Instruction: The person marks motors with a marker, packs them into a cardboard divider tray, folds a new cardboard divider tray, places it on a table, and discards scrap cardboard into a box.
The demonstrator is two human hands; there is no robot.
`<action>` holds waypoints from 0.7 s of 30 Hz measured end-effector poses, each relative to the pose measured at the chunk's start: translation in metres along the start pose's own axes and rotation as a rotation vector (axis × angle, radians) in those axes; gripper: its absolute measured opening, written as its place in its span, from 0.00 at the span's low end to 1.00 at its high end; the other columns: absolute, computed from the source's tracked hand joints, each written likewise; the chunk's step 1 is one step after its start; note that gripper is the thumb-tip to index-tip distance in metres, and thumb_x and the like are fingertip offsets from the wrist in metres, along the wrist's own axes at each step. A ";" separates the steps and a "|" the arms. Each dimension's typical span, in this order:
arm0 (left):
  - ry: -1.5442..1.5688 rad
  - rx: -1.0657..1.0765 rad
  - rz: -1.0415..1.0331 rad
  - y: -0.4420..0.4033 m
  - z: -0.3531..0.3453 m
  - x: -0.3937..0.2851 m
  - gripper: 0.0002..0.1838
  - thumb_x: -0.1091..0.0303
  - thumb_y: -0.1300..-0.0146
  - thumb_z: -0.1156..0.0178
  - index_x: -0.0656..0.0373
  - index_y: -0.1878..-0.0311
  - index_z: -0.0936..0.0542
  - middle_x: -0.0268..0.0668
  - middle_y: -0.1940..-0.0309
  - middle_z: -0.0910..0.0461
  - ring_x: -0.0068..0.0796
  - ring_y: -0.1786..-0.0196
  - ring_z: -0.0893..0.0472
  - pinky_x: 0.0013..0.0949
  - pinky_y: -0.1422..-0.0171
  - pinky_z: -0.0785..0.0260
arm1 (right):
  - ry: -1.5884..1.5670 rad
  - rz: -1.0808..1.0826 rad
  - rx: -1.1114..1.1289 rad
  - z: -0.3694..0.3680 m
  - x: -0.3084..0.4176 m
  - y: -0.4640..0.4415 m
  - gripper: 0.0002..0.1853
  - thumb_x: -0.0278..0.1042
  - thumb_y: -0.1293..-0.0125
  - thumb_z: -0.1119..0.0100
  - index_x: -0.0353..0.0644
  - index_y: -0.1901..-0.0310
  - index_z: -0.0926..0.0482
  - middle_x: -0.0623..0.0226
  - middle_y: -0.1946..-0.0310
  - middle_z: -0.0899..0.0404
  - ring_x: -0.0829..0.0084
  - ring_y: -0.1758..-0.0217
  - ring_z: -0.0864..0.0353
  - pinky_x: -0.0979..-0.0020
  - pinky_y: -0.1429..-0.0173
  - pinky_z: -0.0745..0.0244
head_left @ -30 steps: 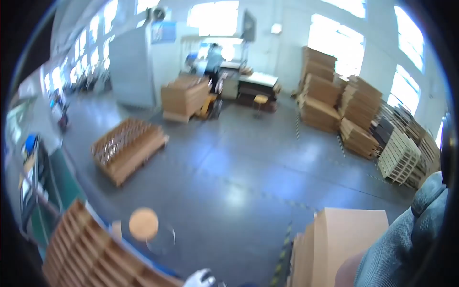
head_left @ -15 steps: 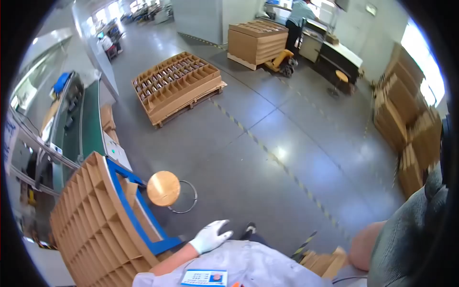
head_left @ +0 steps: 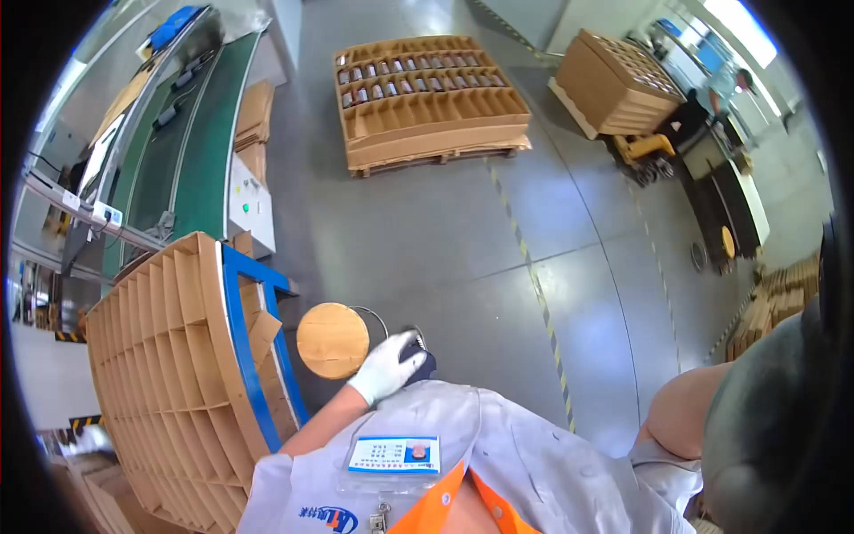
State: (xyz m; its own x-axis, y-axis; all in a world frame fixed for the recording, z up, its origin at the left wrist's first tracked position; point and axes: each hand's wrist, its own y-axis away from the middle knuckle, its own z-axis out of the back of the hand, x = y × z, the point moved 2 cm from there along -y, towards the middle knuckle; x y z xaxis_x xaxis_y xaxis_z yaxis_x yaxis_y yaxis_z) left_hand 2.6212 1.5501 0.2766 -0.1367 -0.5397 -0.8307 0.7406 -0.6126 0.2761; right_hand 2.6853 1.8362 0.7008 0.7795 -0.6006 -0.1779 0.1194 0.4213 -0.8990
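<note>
My left hand (head_left: 389,367), in a white glove, is held low in front of my body beside a round wooden stool (head_left: 333,341). Its fingers are partly spread, and nothing shows in them. At the right edge, very close to the camera, my right hand (head_left: 769,423) looms as a large grey gloved shape above the bare forearm (head_left: 685,409). Its fingers lie outside the view, so whatever it touches is hidden. To my left, a cardboard tray with many compartments (head_left: 169,356) leans on a blue frame (head_left: 249,356).
A green conveyor (head_left: 213,133) runs along the left, with a control box (head_left: 252,209) at its end. Ahead, a divided cardboard tray (head_left: 436,129) holding rows of parts sits on a pallet. Stacked cardboard (head_left: 614,84), a yellow pallet jack (head_left: 645,147) and another person (head_left: 725,89) are at the right.
My view has swung left and down, so the pallet and conveyor sit farther right in it. My left hand now appears closer to the stool. The right hand stays beside the camera.
</note>
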 end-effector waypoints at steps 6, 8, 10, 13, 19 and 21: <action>0.011 -0.210 -0.001 -0.134 0.148 -0.005 0.33 0.53 0.26 0.34 0.67 0.28 0.25 0.56 0.32 0.21 0.49 0.30 0.19 0.43 0.26 0.27 | 0.221 -0.921 0.128 -0.108 -0.135 0.071 0.15 0.32 0.26 0.48 0.27 0.57 0.17 0.58 0.60 0.14 0.62 0.55 0.16 0.64 0.47 0.22; 0.037 -0.262 0.070 -0.174 0.182 0.009 0.33 0.55 0.27 0.32 0.66 0.27 0.25 0.55 0.31 0.22 0.48 0.30 0.19 0.41 0.25 0.26 | -0.021 -1.322 0.219 -0.179 -0.184 0.167 0.10 0.27 0.26 0.40 0.32 0.48 0.16 0.62 0.56 0.13 0.71 0.51 0.15 0.69 0.45 0.21; 0.080 -0.232 0.167 -0.208 0.206 0.023 0.35 0.50 0.25 0.36 0.66 0.26 0.26 0.56 0.28 0.24 0.50 0.25 0.24 0.43 0.20 0.32 | -0.169 -1.518 0.523 -0.232 -0.207 0.289 0.17 0.25 0.26 0.36 0.32 0.39 0.18 0.60 0.54 0.11 0.72 0.50 0.13 0.68 0.42 0.19; 0.047 -0.199 0.270 -0.262 0.226 0.063 0.39 0.44 0.26 0.38 0.66 0.24 0.28 0.57 0.25 0.27 0.50 0.23 0.26 0.44 0.18 0.35 | -0.141 -1.590 0.619 -0.294 -0.238 0.383 0.19 0.30 0.30 0.30 0.32 0.41 0.17 0.52 0.53 0.11 0.66 0.50 0.10 0.65 0.43 0.16; 0.169 -0.230 0.390 -0.348 0.305 0.115 0.39 0.43 0.26 0.38 0.68 0.26 0.26 0.59 0.27 0.25 0.53 0.25 0.25 0.44 0.20 0.34 | -0.349 -1.406 0.654 -0.481 -0.437 0.311 0.18 0.33 0.26 0.36 0.32 0.39 0.18 0.50 0.49 0.11 0.60 0.47 0.10 0.64 0.40 0.18; 0.202 -0.381 0.384 -0.372 0.358 0.103 0.40 0.42 0.26 0.38 0.67 0.25 0.27 0.59 0.27 0.25 0.52 0.24 0.25 0.43 0.19 0.35 | -0.382 -1.224 0.757 -0.526 -0.493 0.279 0.19 0.33 0.26 0.36 0.33 0.39 0.18 0.51 0.48 0.11 0.58 0.47 0.10 0.63 0.40 0.18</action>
